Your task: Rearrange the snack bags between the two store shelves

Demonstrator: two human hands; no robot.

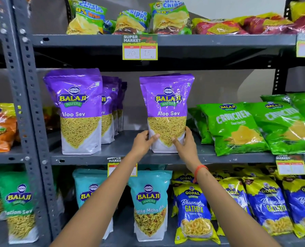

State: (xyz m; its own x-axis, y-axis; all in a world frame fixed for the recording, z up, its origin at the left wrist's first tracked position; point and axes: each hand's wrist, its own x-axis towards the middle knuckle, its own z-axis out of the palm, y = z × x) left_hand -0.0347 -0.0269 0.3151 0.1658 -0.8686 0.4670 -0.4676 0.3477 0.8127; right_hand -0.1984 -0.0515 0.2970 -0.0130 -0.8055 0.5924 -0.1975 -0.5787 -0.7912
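Note:
A purple Aloo Sev bag (167, 106) stands upright on the middle shelf (123, 154) of the grey rack. My left hand (143, 142) grips its lower left edge and my right hand (186, 145) grips its lower right edge, thumbs on the front. Another purple bag seems to stand right behind it. To the left, a row of several more Aloo Sev bags (78, 111) stands on the same shelf, with a gap between the two groups.
Green Crunchem bags (237, 125) lean at the right of the middle shelf. Above lie green chip bags (169, 16) and red packs (219, 26). Below stand teal Khatta Mitha Mix bags (150, 204) and blue Gathiya bags (192, 209). The left rack holds orange (0, 127) and green bags (19, 205).

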